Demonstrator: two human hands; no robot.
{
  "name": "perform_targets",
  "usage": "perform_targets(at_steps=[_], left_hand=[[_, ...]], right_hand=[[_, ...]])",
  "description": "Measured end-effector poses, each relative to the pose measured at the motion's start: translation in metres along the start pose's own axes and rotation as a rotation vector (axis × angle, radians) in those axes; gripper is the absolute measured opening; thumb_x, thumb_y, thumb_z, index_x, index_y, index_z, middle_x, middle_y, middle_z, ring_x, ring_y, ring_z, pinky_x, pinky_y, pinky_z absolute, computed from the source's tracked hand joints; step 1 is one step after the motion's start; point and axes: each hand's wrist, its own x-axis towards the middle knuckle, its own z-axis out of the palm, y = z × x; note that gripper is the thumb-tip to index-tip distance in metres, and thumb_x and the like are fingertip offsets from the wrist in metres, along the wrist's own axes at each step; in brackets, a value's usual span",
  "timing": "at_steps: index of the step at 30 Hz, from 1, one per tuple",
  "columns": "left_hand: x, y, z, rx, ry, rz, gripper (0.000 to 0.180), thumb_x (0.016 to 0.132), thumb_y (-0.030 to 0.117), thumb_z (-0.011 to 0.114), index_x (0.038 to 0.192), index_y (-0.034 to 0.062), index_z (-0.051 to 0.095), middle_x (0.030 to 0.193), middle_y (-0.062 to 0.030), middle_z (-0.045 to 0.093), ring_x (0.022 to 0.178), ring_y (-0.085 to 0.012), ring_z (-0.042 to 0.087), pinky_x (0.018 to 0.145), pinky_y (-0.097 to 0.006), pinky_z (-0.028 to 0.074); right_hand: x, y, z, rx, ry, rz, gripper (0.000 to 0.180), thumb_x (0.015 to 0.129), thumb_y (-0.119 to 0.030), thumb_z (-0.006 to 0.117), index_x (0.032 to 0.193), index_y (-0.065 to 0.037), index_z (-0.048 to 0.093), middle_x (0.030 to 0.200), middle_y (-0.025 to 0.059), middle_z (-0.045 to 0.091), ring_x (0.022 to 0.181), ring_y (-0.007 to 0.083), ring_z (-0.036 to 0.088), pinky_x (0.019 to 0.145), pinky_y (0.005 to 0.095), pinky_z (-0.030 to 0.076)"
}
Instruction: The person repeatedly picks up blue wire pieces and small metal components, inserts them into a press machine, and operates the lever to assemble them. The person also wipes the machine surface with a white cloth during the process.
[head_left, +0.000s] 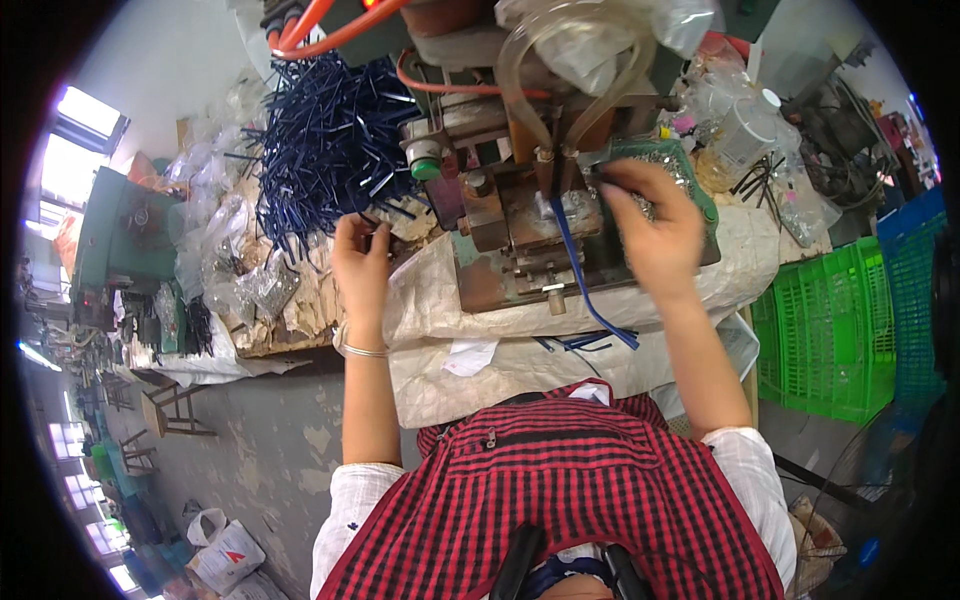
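Two bare hands worked at a small rust-brown metal bench press, centre of view. Left hand, at 9 o'clock from the press, was curled w/ fingertips pinched on what looked like one strip at the lower edge of the heap of dark-blue narrow plastic strips; grip partly hidden. Right hand, at 3 o'clock, was closed in a pinch on the top end of a long blue flat strip, which hung from the press jaws toward 5 o'clock. Step judged: feeding a strip into the press. Next move prob. calls for steady alignment, fingers kept off the die.
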Motion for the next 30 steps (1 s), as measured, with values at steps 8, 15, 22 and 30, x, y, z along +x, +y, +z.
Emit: perform_targets(at_steps=[8, 15, 22, 30], left_hand=[[-0.034, 0.084, 0.034, -0.193, 0.171, 0.313, 0.005, 0.097, -0.003, 0.069, 0.094, -0.0025, 0.064, 0.088, -0.0052, 0.069, 0.076, -0.0088, 0.063, 0.070, -0.023, 0.051], [-0.055, 0.163, 0.043, 0.092, -0.046, 1.117, 0.025, 0.075, 0.002, 0.086, 0.093, 0.0013, 0.069, 0.094, -0.0146, 0.073, 0.073, -0.0213, 0.070, 0.059, -0.030, 0.055], [-0.062, 0.160, 0.092, 0.136, -0.212, 1.292, 0.030, 0.070, 0.011, 0.090, 0.091, 0.0067, 0.070, 0.101, -0.0120, 0.073, 0.057, -0.0140, 0.062, 0.047, -0.027, 0.047], [-0.062, 0.156, 0.089, 0.152, -0.206, 1.270, 0.025, 0.073, 0.013, 0.087, 0.089, 0.0090, 0.068, 0.100, -0.0098, 0.072, 0.056, -0.0121, 0.060, 0.048, -0.026, 0.046]], right_hand=[[-0.003, -0.011, 0.040, 0.382, 0.081, 0.163, 0.035, 0.091, 0.004, 0.068, 0.124, 0.004, 0.059, 0.102, 0.0063, 0.071, 0.094, 0.0097, 0.066, 0.085, 0.0238, 0.051], [-0.005, -0.041, 0.039, 0.469, 0.007, 0.253, 0.044, 0.093, 0.003, 0.064, 0.135, 0.006, 0.050, 0.101, 0.0109, 0.074, 0.095, 0.0133, 0.067, 0.088, 0.0271, 0.051], [-0.006, 0.064, -0.044, -0.920, 0.069, -0.075, 0.023, 0.081, -0.014, 0.077, 0.104, -0.007, 0.077, 0.126, 0.0228, 0.065, 0.128, 0.0406, 0.056, 0.108, 0.0480, 0.045], [0.019, 0.087, -0.026, -0.858, 0.089, -0.230, 0.012, 0.082, -0.016, 0.077, 0.089, -0.007, 0.074, 0.103, 0.0100, 0.071, 0.103, 0.0331, 0.065, 0.084, 0.0444, 0.052]])
